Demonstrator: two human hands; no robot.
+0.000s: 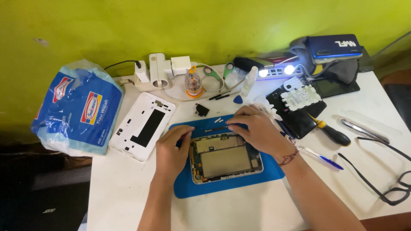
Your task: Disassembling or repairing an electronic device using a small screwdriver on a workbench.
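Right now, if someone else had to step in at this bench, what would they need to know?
Left hand rests on the left edge of the opened tablet, steadying it on the blue mat.
Right hand pinches a thin dark tool at the tablet's top edge.
Done: white back cover is off, lying left of the mat.
Left: the inner boards are still in the frame.

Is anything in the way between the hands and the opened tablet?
Nothing visible is. The left hand already rests on the left edge of the opened tablet, and the right hand is at its top edge, over the blue mat, apparently pinching a thin dark tool.
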